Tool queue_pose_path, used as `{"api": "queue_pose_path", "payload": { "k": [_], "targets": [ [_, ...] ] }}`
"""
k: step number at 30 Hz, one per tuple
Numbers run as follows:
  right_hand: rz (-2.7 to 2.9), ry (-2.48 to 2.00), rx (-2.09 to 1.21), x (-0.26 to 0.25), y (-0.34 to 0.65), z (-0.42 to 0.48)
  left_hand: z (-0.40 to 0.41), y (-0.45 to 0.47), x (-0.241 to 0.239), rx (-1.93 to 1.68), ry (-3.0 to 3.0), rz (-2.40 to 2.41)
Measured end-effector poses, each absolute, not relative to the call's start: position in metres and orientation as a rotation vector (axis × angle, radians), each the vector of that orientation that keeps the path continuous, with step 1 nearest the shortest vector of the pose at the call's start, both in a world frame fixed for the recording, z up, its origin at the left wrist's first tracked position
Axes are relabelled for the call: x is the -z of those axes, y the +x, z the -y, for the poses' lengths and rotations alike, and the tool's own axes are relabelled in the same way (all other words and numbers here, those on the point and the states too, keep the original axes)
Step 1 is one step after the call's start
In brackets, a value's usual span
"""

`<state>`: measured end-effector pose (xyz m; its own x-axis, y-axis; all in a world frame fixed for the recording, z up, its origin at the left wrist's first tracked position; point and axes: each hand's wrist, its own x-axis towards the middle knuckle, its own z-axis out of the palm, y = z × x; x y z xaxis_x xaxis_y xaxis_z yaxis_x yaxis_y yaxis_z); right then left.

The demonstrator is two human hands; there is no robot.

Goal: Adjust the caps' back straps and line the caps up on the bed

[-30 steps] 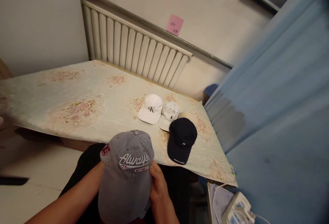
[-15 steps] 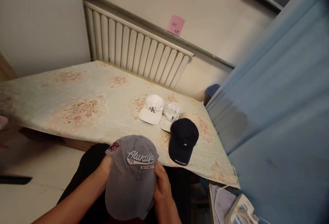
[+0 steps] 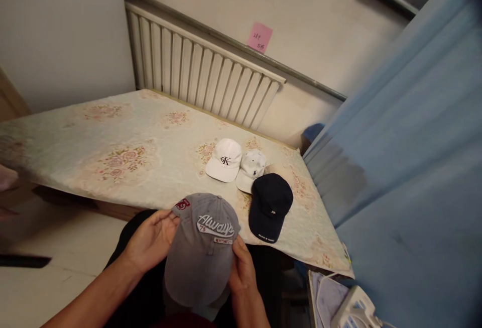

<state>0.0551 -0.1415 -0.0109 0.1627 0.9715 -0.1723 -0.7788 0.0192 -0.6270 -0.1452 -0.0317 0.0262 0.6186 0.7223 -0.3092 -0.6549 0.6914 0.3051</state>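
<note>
A grey baseball cap (image 3: 201, 262) with "Always 75" lettering is held over my lap, its brim toward me. My left hand (image 3: 156, 237) is at the cap's left edge, the fingertips at the rim near a red patch. My right hand (image 3: 242, 267) grips the right side, thumb on the outside and fingers partly hidden. Beyond it on the bed lie a white cap (image 3: 225, 172) with a CK logo, a second white cap (image 3: 248, 180) with a small dark emblem, and a navy cap (image 3: 273, 192) overlapping that second one.
The bed (image 3: 75, 142) has a pale floral cover. Behind it stand a white radiator (image 3: 203, 72) and a wall with a pink note (image 3: 259, 36). A blue curtain (image 3: 395, 167) hangs at the right, above a white corded appliance (image 3: 356, 308). Part of someone's hand (image 3: 6, 178) shows at the left edge.
The grey cap has shifted slightly right and up, showing more of its red side patch. My left hand has opened out more and come further into view along the cap's edge.
</note>
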Motion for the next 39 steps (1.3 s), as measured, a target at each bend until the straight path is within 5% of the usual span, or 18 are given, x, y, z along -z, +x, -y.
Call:
{"api": "queue_pose_path", "payload": {
  "k": [20, 39],
  "targets": [
    [0.295, -0.7, -1.505, 0.012, 0.056, 0.141, 0.027, -0.147, -0.01, -0.775, 0.434, -0.601],
    [0.186, -0.728, -1.274, 0.007, 0.078, 0.131, 0.037, -0.149, -0.013, -0.648, 0.541, -0.49]
  ]
}}
